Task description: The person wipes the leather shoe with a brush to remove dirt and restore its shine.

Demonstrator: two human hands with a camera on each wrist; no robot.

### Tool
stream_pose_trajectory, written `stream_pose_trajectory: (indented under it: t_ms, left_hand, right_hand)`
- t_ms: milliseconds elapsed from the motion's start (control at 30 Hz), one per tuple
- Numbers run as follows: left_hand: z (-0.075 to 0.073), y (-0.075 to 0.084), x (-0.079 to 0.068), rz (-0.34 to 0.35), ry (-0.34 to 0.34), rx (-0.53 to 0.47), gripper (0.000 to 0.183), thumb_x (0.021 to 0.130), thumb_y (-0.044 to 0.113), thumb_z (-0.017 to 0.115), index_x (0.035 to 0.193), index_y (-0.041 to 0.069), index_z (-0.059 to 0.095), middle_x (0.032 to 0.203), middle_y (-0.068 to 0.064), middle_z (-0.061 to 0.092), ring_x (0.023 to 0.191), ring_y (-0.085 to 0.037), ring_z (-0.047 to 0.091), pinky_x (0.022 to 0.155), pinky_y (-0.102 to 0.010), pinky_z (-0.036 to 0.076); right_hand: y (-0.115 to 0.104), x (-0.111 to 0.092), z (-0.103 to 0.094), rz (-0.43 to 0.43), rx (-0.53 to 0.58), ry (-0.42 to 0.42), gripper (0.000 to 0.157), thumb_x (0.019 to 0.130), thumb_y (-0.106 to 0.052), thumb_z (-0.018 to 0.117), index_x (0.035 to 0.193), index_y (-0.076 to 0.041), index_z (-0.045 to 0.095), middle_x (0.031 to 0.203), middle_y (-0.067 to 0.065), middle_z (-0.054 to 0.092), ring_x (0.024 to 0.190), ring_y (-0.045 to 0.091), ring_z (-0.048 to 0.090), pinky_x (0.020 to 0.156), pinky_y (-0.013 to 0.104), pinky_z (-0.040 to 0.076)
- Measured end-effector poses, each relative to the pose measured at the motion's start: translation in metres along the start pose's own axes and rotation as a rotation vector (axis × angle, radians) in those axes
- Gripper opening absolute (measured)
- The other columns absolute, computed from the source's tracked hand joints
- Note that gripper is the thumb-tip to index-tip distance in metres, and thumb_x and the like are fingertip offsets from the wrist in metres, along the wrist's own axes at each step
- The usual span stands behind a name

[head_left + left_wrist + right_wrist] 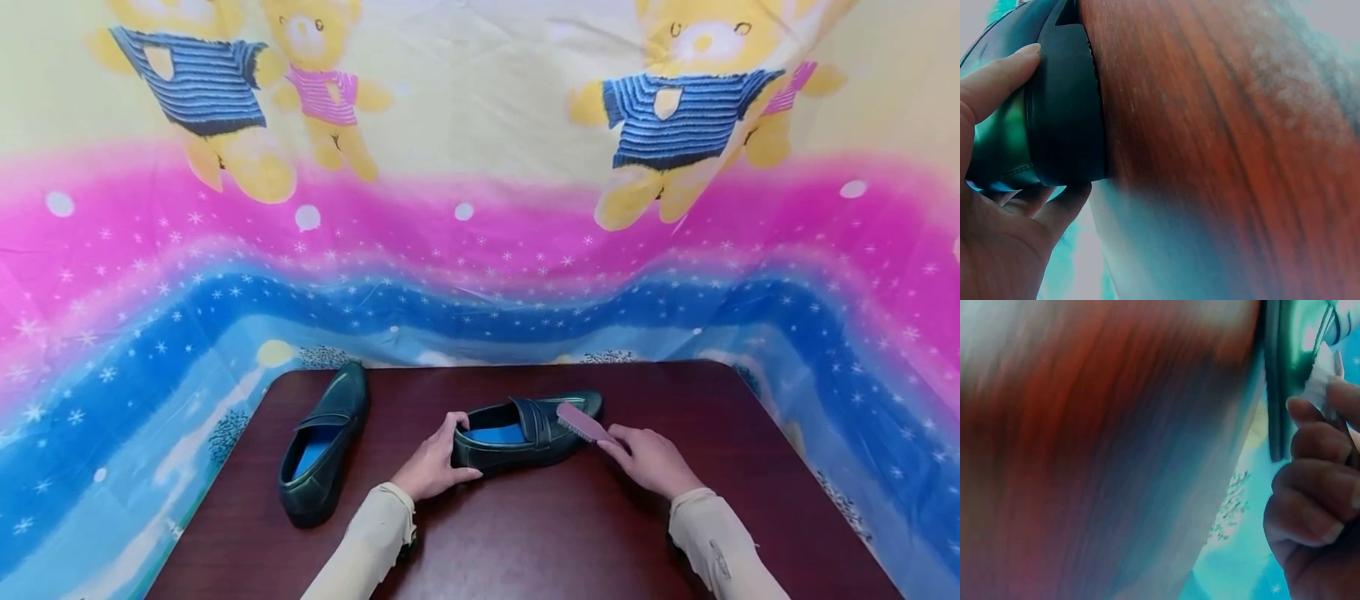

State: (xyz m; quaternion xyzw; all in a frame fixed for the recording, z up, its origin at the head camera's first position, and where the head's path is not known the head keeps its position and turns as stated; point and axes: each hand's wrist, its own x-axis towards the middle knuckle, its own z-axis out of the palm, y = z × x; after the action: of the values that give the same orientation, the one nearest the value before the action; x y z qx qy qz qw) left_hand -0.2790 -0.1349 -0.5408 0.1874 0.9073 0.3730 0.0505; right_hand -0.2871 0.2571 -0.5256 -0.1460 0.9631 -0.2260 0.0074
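Observation:
A dark loafer (495,454) with a blue insole lies sideways on the table, its toe to the right. My left hand (435,467) grips its heel; in the left wrist view the thumb (1007,78) presses the side of the heel (1063,112) and the other fingers wrap behind. My right hand (652,458) holds a pink-backed brush (581,422) by its handle, bristles against the upper near the toe. The right wrist view shows curled fingers (1313,487) around the handle and pale bristles (1318,381) at the shoe's side.
The matching loafer (324,450) stands at the left of the dark red-brown table (570,533), toe pointing to the back. A cloth (480,233) printed with bears and snowflakes hangs behind the table and along both sides.

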Motion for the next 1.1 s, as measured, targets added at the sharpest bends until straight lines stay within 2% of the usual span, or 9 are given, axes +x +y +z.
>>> stream_pose_trajectory:
  t_ms: [100,133,233,467,600,733,867,967,1100]
  left_hand:
    - [0.001,0.0,0.001,-0.002,0.003,0.006,0.071,0.088,0.034,0.084,0.136,0.022,0.032,0.13,-0.01,0.055,0.097,-0.019,0.057,0.084,-0.037,0.048]
    - [0.001,0.0,0.0,-0.002,0.002,0.008,0.071,0.088,0.034,0.084,0.136,0.022,0.032,0.129,-0.01,0.055,0.097,-0.019,0.057,0.084,-0.037,0.047]
    - [0.001,0.0,0.0,-0.005,-0.005,0.008,0.071,0.089,0.035,0.084,0.137,0.023,0.033,0.129,-0.009,0.055,0.095,-0.019,0.057,0.084,-0.037,0.047]
    - [-0.001,0.0,0.001,-0.007,-0.004,0.001,0.072,0.088,0.034,0.084,0.137,0.021,0.033,0.128,-0.009,0.056,0.098,-0.018,0.057,0.084,-0.037,0.047]
    - [0.0,-0.001,0.001,-0.014,-0.01,0.005,0.072,0.088,0.034,0.084,0.138,0.021,0.033,0.128,-0.009,0.056,0.098,-0.018,0.057,0.084,-0.037,0.047]
    - [-0.001,-0.001,0.002,-0.021,-0.016,0.014,0.072,0.088,0.034,0.084,0.137,0.023,0.033,0.128,-0.009,0.056,0.095,-0.019,0.057,0.083,-0.036,0.047]
    - [-0.001,-0.001,0.002,-0.025,-0.015,0.011,0.071,0.089,0.034,0.084,0.137,0.025,0.032,0.128,-0.009,0.055,0.094,-0.019,0.056,0.083,-0.037,0.046]
    - [-0.001,-0.001,0.002,-0.021,-0.013,0.005,0.072,0.088,0.034,0.084,0.137,0.024,0.032,0.129,-0.01,0.055,0.095,-0.019,0.056,0.083,-0.038,0.047]
    - [-0.001,0.0,0.002,-0.022,-0.017,0.003,0.072,0.089,0.034,0.084,0.137,0.023,0.032,0.129,-0.01,0.055,0.094,-0.019,0.056,0.083,-0.037,0.047]
  right_hand:
    - [0.008,0.002,-0.002,0.006,-0.05,0.074,0.015,0.103,-0.033,0.065,0.101,-0.018,0.067,0.065,-0.004,0.054,0.061,0.014,0.049,0.064,0.037,0.043]
    - [0.011,0.004,-0.002,0.009,-0.066,0.103,0.016,0.102,-0.031,0.066,0.105,-0.016,0.069,0.068,-0.003,0.059,0.063,0.015,0.053,0.065,0.039,0.047]
    - [0.016,0.009,-0.003,0.037,-0.094,0.158,0.022,0.102,-0.03,0.065,0.11,-0.011,0.07,0.07,0.0,0.061,0.066,0.019,0.057,0.067,0.045,0.051]
    - [0.016,0.014,-0.005,0.101,-0.074,0.198,0.02,0.104,-0.03,0.062,0.101,-0.01,0.064,0.064,0.001,0.052,0.062,0.02,0.051,0.064,0.043,0.046]
    - [0.007,0.011,-0.003,0.065,-0.029,0.166,0.02,0.105,-0.031,0.061,0.099,-0.013,0.063,0.064,-0.001,0.05,0.06,0.017,0.049,0.065,0.039,0.044]
    - [-0.007,0.007,0.0,0.0,0.078,0.07,0.02,0.105,-0.033,0.061,0.094,-0.017,0.064,0.063,-0.004,0.047,0.059,0.013,0.047,0.065,0.032,0.041]
    - [-0.016,0.003,0.002,-0.007,0.153,0.003,0.019,0.104,-0.033,0.063,0.094,-0.018,0.067,0.065,-0.004,0.047,0.06,0.012,0.048,0.065,0.03,0.041]
    - [-0.016,0.003,0.004,0.015,0.141,-0.002,0.018,0.104,-0.033,0.064,0.095,-0.018,0.068,0.065,-0.004,0.048,0.06,0.012,0.049,0.065,0.03,0.041]
    - [-0.008,0.004,0.004,0.018,0.051,0.042,0.015,0.103,-0.032,0.065,0.097,-0.019,0.069,0.062,-0.005,0.048,0.058,0.012,0.047,0.064,0.032,0.04]
